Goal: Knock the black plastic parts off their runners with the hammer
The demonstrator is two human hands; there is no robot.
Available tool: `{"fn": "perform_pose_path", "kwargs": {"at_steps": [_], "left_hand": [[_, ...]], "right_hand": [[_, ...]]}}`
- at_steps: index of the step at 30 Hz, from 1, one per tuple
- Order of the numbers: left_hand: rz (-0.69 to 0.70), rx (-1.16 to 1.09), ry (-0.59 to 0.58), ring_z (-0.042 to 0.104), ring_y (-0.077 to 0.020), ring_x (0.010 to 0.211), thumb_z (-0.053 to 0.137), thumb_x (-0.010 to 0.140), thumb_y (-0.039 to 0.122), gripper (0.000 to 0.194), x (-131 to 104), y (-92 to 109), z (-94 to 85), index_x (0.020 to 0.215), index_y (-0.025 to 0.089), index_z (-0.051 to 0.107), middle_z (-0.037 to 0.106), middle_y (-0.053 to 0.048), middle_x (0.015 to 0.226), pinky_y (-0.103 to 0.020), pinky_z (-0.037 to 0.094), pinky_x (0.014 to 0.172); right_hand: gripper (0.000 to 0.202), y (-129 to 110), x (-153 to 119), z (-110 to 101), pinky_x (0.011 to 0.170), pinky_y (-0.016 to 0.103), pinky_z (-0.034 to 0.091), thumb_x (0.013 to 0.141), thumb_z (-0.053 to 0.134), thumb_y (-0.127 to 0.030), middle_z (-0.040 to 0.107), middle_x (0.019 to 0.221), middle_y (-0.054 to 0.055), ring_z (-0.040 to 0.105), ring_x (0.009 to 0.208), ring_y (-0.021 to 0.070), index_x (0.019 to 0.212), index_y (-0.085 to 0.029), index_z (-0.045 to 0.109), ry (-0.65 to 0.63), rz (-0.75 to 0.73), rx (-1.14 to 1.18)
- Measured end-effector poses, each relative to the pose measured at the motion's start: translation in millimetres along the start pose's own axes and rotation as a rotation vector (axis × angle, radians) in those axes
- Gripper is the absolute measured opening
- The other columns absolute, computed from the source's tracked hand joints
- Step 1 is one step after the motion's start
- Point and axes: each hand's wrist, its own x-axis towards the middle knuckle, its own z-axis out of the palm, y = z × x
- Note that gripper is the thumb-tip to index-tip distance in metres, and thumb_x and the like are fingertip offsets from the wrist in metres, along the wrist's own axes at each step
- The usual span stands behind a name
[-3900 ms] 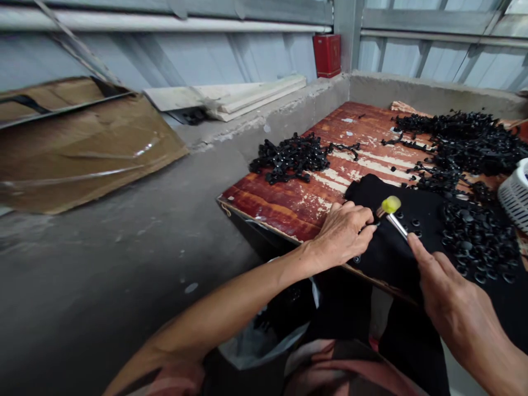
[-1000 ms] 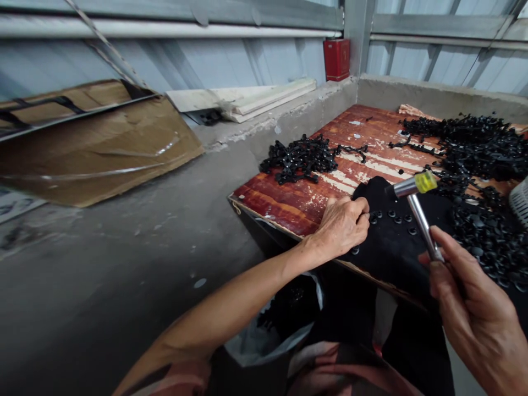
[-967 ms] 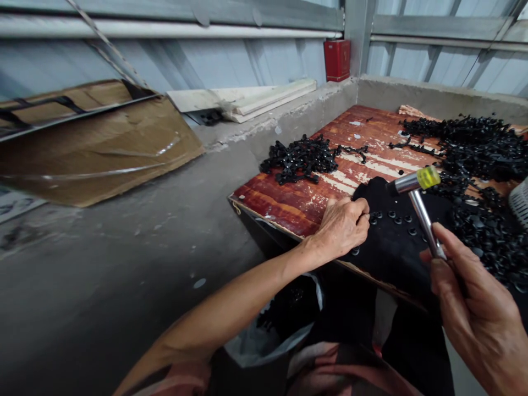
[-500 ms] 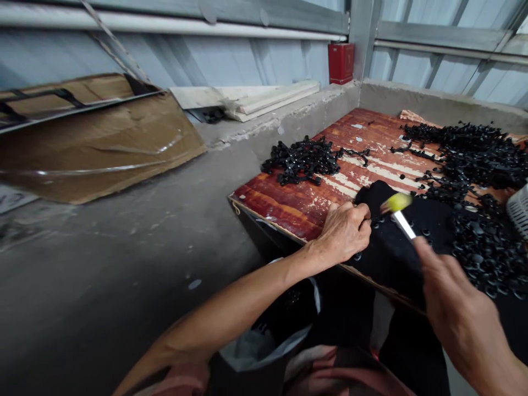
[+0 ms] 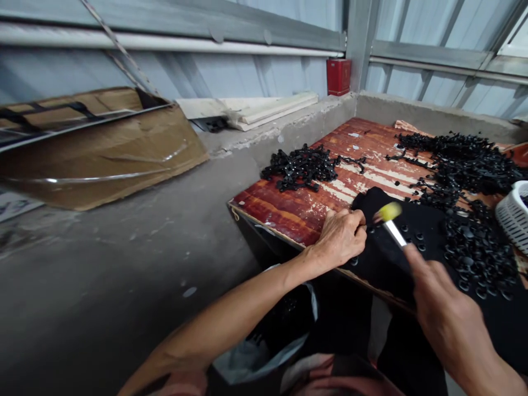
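My right hand (image 5: 449, 308) is wrapped round the handle of a small hammer (image 5: 395, 232) with a yellow head, which is smeared by motion. The hammer head is over a black cloth (image 5: 391, 275) at the table's near edge, just right of my left hand (image 5: 342, 236). My left hand is closed, thumb and fingers pinched together at the cloth's left side. What its fingers hold is hidden. Several small round black pieces (image 5: 419, 242) lie on the cloth, and a heap of black ring-shaped parts (image 5: 478, 258) covers its right part.
On the worn red-brown table (image 5: 284, 214) sit a pile of black plastic parts (image 5: 303, 166) and a larger black pile (image 5: 466, 165) farther right. A white basket (image 5: 513, 214) stands at the right edge. Below the table is an open bag (image 5: 247, 355); cardboard (image 5: 107, 154) leans at left.
The view has tilted up and turned slightly right, showing more of the white basket. The hammer head remains beside my left hand, blurred in both frames. My left hand keeps its pinch.
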Motion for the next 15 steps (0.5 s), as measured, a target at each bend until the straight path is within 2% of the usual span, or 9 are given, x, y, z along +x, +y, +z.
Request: {"fn": "perform_pose_path", "kwargs": {"at_steps": [2, 3, 5, 8, 9, 10, 12, 14, 15], "left_hand": [[0.013, 0.001, 0.01, 0.065, -0.0219, 0.089, 0.049, 0.084, 0.014, 0.016, -1.8, 0.4, 1.7, 0.086, 0.019, 0.064, 0.072, -0.005, 0.086, -0.039, 0.045, 0.09], [0.018, -0.003, 0.011, 0.065, -0.0213, 0.088, 0.049, 0.084, 0.014, 0.016, -3.1, 0.2, 2.3, 0.085, 0.019, 0.064, 0.072, -0.005, 0.086, -0.037, 0.045, 0.088], [0.03, -0.016, 0.002, 0.065, -0.0194, 0.083, 0.049, 0.083, 0.014, 0.015, -4.5, -2.6, 0.9, 0.085, 0.02, 0.063, 0.071, -0.004, 0.084, -0.033, 0.046, 0.082], [0.074, 0.029, -0.022, 0.063, -0.0184, 0.075, 0.048, 0.085, 0.017, 0.016, 5.1, -17.2, -14.0, 0.083, 0.02, 0.063, 0.069, -0.003, 0.077, -0.031, 0.045, 0.075], [0.077, 0.078, -0.001, 0.062, -0.0194, 0.075, 0.047, 0.086, 0.019, 0.016, 12.7, -24.5, -23.0, 0.083, 0.02, 0.063, 0.068, -0.003, 0.077, -0.032, 0.045, 0.076], [0.074, 0.142, 0.035, 0.062, -0.0209, 0.079, 0.045, 0.088, 0.021, 0.018, 22.2, -32.2, -33.6, 0.084, 0.021, 0.064, 0.068, -0.004, 0.078, -0.034, 0.044, 0.078], [0.012, 0.296, 0.173, 0.061, -0.0273, 0.088, 0.04, 0.091, 0.025, 0.026, 43.6, -45.7, -55.8, 0.091, 0.02, 0.065, 0.067, -0.009, 0.084, -0.041, 0.043, 0.082], [-0.026, 0.403, 0.344, 0.052, -0.0372, 0.109, 0.042, 0.091, 0.029, 0.028, 62.4, -51.3, -72.0, 0.103, 0.019, 0.065, 0.062, -0.016, 0.113, -0.049, 0.041, 0.086], [-0.053, 0.421, 0.42, 0.048, -0.0397, 0.114, 0.044, 0.09, 0.029, 0.03, 68.8, -49.6, -75.0, 0.11, 0.017, 0.063, 0.056, -0.019, 0.124, -0.051, 0.04, 0.086]], "right_hand": [[0.06, -2.3, -0.9, 4.5, 0.039, 0.03, 0.046, 0.093, 0.039, -0.011, 0.061, 0.087, 0.005, 0.063, 0.054, 0.0207, 0.15, -0.028, 0.038, -0.078, 0.048, 0.037], [0.057, -3.5, -2.6, 6.8, 0.045, 0.031, 0.051, 0.093, 0.039, -0.011, 0.062, 0.089, 0.006, 0.065, 0.059, 0.0217, 0.148, -0.027, 0.042, -0.078, 0.086, 0.11], [0.053, -5.1, -9.5, 10.5, 0.066, 0.036, 0.058, 0.095, 0.04, -0.013, 0.065, 0.102, 0.009, 0.07, 0.081, 0.0237, 0.147, -0.026, 0.043, 0.015, 0.16, 0.282], [0.047, -5.1, -27.7, 9.0, 0.086, 0.038, 0.056, 0.097, 0.043, -0.019, 0.063, 0.127, 0.01, 0.065, 0.109, 0.0257, 0.143, -0.027, 0.046, 0.144, 0.228, 0.325], [0.043, -4.8, -34.9, 6.3, 0.082, 0.036, 0.057, 0.097, 0.047, -0.022, 0.066, 0.122, 0.009, 0.067, 0.105, 0.0253, 0.139, -0.027, 0.05, 0.162, 0.257, 0.337], [0.039, -4.4, -42.0, 2.7, 0.072, 0.032, 0.058, 0.097, 0.049, -0.025, 0.07, 0.107, 0.007, 0.07, 0.091, 0.0222, 0.136, -0.026, 0.052, 0.181, 0.331, 0.375], [0.033, -3.2, -53.9, -5.5, 0.048, 0.023, 0.049, 0.095, 0.057, -0.034, 0.061, 0.064, -0.003, 0.059, 0.054, 0.0149, 0.126, -0.025, 0.059, 0.245, 0.643, 0.665], [0.034, -0.1, -61.5, -11.8, 0.042, 0.02, 0.04, 0.091, 0.063, -0.04, 0.048, 0.052, -0.008, 0.046, 0.044, 0.0108, 0.121, -0.025, 0.059, 0.363, 0.879, 0.942], [0.034, 2.5, -63.7, -13.4, 0.041, 0.019, 0.038, 0.09, 0.065, -0.041, 0.047, 0.053, -0.008, 0.044, 0.043, 0.0097, 0.119, -0.025, 0.059, 0.425, 0.948, 1.058]]}}
